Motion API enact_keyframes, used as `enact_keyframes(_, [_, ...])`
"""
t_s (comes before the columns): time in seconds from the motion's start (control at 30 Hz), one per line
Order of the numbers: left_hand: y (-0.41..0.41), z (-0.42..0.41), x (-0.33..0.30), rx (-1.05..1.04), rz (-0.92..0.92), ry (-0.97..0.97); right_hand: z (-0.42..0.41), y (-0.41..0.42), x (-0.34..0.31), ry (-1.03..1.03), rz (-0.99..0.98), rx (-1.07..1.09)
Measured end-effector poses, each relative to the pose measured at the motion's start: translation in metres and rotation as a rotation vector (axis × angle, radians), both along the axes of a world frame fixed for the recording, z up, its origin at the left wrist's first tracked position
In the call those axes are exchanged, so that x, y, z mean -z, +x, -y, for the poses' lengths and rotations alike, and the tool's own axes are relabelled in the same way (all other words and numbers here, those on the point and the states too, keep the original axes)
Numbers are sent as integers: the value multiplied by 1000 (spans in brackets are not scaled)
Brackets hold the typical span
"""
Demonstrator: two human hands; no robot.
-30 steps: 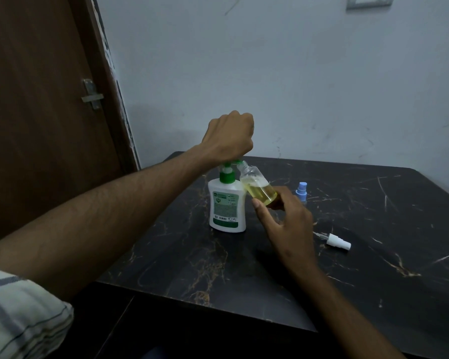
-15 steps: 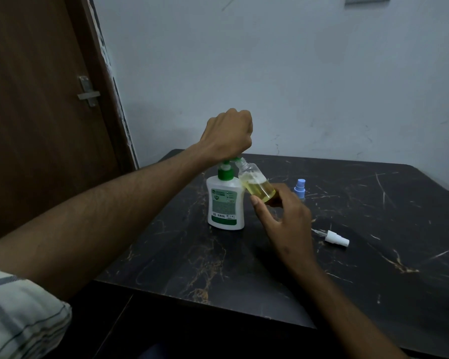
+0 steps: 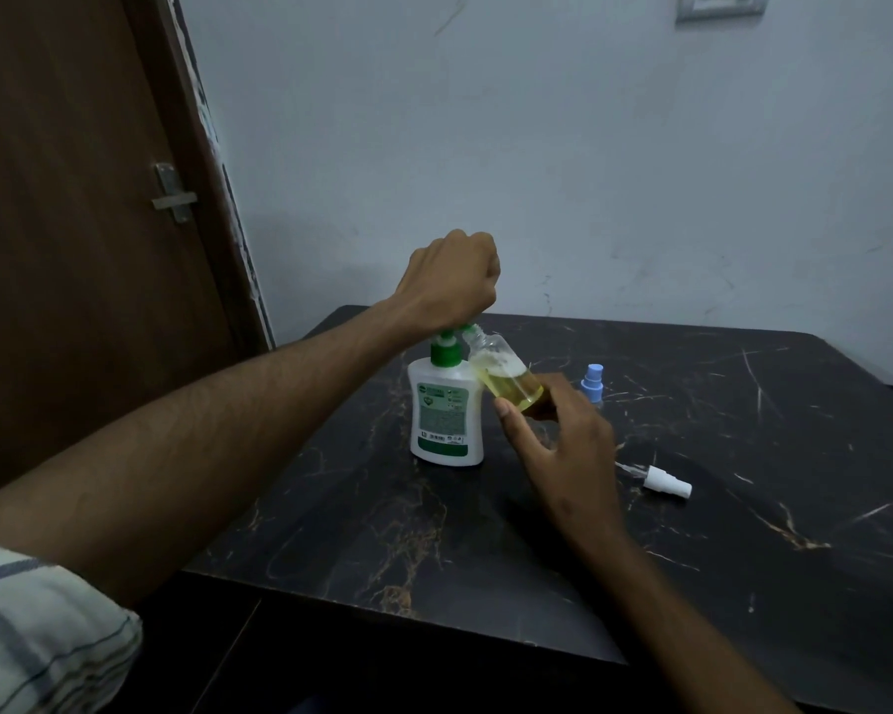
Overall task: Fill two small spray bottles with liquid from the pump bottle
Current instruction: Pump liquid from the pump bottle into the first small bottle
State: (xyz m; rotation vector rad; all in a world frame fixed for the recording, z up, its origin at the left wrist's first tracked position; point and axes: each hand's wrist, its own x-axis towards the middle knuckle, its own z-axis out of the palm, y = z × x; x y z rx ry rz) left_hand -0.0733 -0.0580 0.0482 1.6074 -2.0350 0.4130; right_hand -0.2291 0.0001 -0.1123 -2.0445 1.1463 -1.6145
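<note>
head | left hand (image 3: 447, 280) fist pressing green pump (image 3: 447, 347) | right hand (image 3: 563, 445) pinching clear bottle (image 3: 503, 376)

Pump bottle (image 3: 447, 412) under my left hand (image 3: 449, 280): white opaque plastic, smooth, slight sheen, printed green-and-white label, green plastic collar and pump head. Small spray bottle (image 3: 503, 373) in my right hand (image 3: 563, 445): clear smooth plastic, see-through, yellow liquid visible inside. Table (image 3: 743, 533): black stone-look top with gold-brown and white veining, smooth, faintly glossy (real marble or laminate, can't tell). White spray cap (image 3: 666, 481) lying on it: matt plastic, thin clear tube. Blue cap (image 3: 593, 381): matt plastic. Door (image 3: 73, 249): brown wood, flat finish, dull grey metal latch (image 3: 173, 194). Wall (image 3: 537, 146): painted, matt, scuffed. My sleeve (image 3: 37, 636): striped woven cloth.
</note>
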Motion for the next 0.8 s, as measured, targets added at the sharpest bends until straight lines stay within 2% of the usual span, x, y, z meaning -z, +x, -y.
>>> enact_keyframes(0.8, [2,8,2,11,-9,4,1,-2,0,-1,6,1])
